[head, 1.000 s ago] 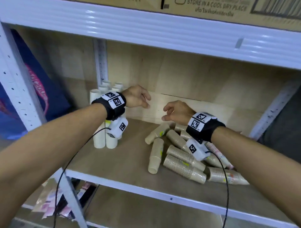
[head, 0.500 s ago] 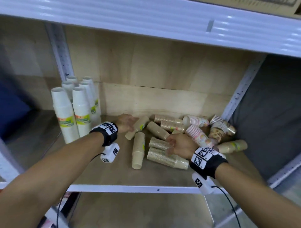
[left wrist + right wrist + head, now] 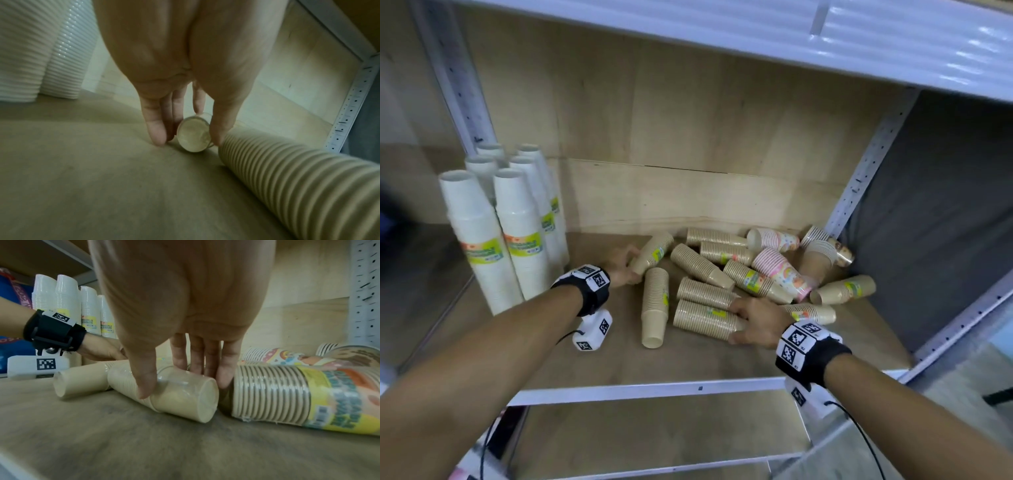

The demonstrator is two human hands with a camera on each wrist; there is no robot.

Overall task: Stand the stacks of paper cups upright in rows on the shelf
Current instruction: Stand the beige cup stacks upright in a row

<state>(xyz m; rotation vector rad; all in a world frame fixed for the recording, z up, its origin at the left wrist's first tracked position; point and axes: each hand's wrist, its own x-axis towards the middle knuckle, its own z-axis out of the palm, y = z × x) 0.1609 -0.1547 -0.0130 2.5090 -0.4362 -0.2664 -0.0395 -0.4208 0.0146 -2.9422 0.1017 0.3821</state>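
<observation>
Two tan ribbed sleeves of paper cups lying flat on the pale wooden shelf board (image 3: 619, 363), each under a hand. Front tan sleeve (image 3: 705, 320), nearest the board's front edge: right hand (image 3: 755, 323) over its narrow closed end, thumb on one side and 4 fingers (image 3: 205, 360) close together down the other, curled round it. Back tan sleeve (image 3: 652, 253), toward the rear of the board, tilted: left hand (image 3: 621, 270) at its small round base, thumb and fingers (image 3: 156, 129) straight and close on either side, tips near the board; real pinch or mere touch, cannot tell.

Best judged: tip each sleeve up by its closed end, set it base-down beside the 6 upright white cup stacks (image 3: 517, 226) at the board's left end, avoid nudging the loose pile of tan and pink patterned sleeves (image 3: 777, 270) at the right end.

Left fingertips blurred in the head view. Count of sleeves in the pile unclear, several overlapping.
</observation>
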